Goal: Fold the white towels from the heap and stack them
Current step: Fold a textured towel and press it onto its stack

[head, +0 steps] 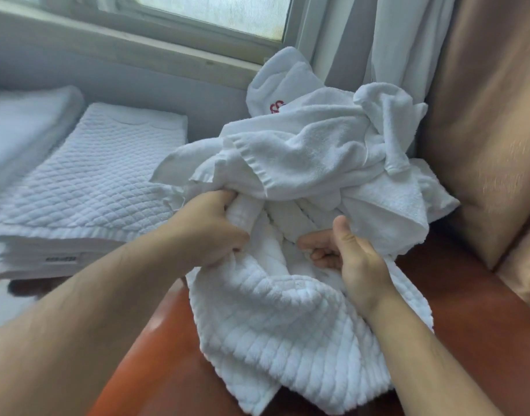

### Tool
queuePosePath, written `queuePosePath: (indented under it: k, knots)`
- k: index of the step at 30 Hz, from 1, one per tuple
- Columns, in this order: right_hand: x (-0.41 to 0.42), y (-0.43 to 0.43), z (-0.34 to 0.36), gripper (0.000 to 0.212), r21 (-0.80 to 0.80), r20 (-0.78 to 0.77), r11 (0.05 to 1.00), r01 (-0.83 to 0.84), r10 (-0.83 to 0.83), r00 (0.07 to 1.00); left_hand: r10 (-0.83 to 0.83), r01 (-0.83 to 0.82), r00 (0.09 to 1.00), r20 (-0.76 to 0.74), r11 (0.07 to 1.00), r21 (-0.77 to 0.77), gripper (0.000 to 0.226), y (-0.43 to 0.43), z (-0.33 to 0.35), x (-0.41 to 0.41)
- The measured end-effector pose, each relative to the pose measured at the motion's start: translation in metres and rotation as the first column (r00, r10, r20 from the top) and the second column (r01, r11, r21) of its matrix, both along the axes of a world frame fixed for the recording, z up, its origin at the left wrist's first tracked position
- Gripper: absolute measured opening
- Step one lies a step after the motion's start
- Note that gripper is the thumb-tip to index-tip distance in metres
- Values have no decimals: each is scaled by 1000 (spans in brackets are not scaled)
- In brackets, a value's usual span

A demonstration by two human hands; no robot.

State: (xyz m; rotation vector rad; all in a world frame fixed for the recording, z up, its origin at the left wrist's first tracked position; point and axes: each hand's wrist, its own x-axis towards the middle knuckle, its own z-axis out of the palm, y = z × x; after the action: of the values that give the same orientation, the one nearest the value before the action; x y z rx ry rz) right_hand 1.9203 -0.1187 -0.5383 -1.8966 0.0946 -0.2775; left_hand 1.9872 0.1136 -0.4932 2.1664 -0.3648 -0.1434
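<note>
From the head camera, the job looks partly done. A stack of folded towels (86, 187) lies on the left below the window (197, 13), its top one quilted and flat with squared edges. A second folded pile (23, 124) sits just beside it, further left and blurred. A good deal is left: the heap (317, 151) is piled high in the middle, against the curtain (401, 40) and the tan cushion (483, 115), and how many towels it holds cannot be told. Its towels are crumpled, plain terry cloth with hemmed borders, and one at the back bears red stitching (276, 107). The step in hand seems to be drawing the next one out. A quilted towel (281, 319) trails from under the heap down over the red-brown surface (468, 310) towards the person, twisted into ropes where it leaves the pile and bunched lower down. The left hand (211, 232) has its fingers curled tightly round one twisted roll of it. The right hand (350, 259), thumb raised, has its fingers bent into a fold of the same towel and appears to grip it. This towel has yet to be freed, spread and folded.
</note>
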Motion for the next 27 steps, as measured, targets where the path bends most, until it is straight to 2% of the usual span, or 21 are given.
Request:
queuePosePath:
  k: [4,6,9,11,13,15,16,18,20,23,25,27]
  knots:
    - [5,8,8,74,-4,-92,998,-62,61,994,-35,35,999,-34,999,5,64,35,14,-29]
    - [5,16,12,75,23,-120,994,-107,109,987,-120,120,993,-22,993,5,61,49,19,-45]
    - [1,30,16,74,-31,-134,982,-185,180,975,-128,128,992,1,992,-16,48,61,17,-65]
    - [-7,35,16,47,-175,-111,973,-147,129,985,-131,131,991,21,991,-1,40,63,10,-75]
    - [-16,34,11,22,-474,8,879,50,-53,999,-152,152,988,20,988,11,44,65,4,-85]
    - [-26,35,6,19,-635,129,745,205,-159,979,-152,152,988,11,988,15,45,70,3,-94]
    - [-30,35,5,22,-665,107,720,198,-170,980,-148,148,989,4,989,17,46,74,4,-97]
    - [-35,35,6,35,-628,-54,776,57,-116,992,-164,165,986,-23,985,52,46,84,8,-102]
    - [-38,39,11,45,-521,-138,853,-35,-44,989,-176,178,984,-29,967,184,42,93,9,-103]
    - [-36,49,12,45,-533,-20,844,61,-85,996,-97,81,994,42,954,289,49,92,11,-105]
    - [-39,54,10,48,-501,-1,854,143,-165,986,-82,54,993,80,951,305,68,86,8,-103]
    - [-42,55,7,71,-415,-44,901,126,-158,986,-118,104,993,25,944,313,84,78,1,-101]
